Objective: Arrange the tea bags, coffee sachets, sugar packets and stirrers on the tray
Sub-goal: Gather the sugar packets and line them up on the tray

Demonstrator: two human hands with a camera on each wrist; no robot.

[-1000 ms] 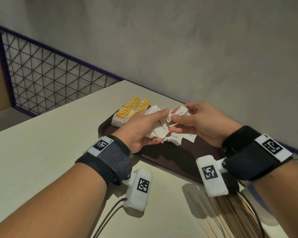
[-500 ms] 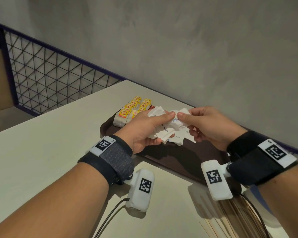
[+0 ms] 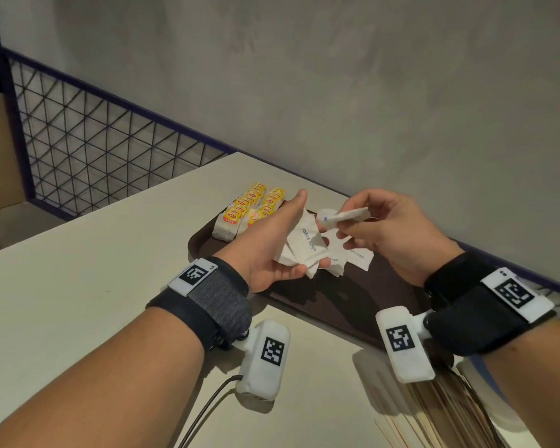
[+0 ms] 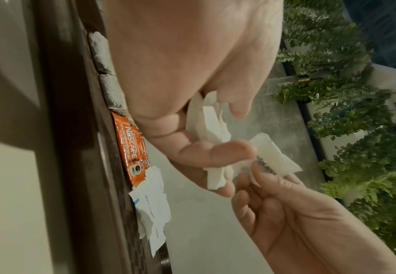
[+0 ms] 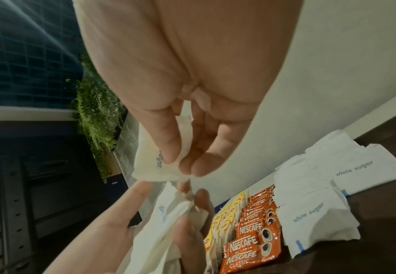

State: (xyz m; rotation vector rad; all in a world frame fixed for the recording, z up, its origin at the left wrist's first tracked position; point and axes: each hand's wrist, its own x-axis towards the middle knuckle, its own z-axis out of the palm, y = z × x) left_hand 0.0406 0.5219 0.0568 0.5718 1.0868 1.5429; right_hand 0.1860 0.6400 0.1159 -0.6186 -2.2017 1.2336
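The single sugar packet (image 3: 343, 217) sits pinched between my right hand's (image 3: 385, 234) thumb and fingers, lifted clear above the tray (image 3: 337, 305). It looks like thin paper with loose grains inside: light, floppy, easy to crease or tear at its crimped ends, so I judge a gentle pinch on a flat face near one end suits it better than a squeeze on the middle, which would bunch the sugar. My left hand (image 3: 265, 244) holds a fanned bundle of sugar packets (image 3: 306, 250) just beside it, fingers curled under them and the thumb stretched out above; that stack seems slippery, one packet sliding on another, so I want to keep it cradled.

Below my hands, more loose sugar packets (image 5: 347, 187) lie overlapping on the tray. Beside them run the orange coffee sachets (image 5: 254, 239) in neat overlapped rows, and then the yellow-labelled tea bags (image 3: 249, 210) at the tray's far-left end. The brown tray rests on the pale table (image 3: 78, 286) near the wall. The wooden stirrers (image 3: 440, 418) lie on the table at its near-right corner, not yet on the tray.
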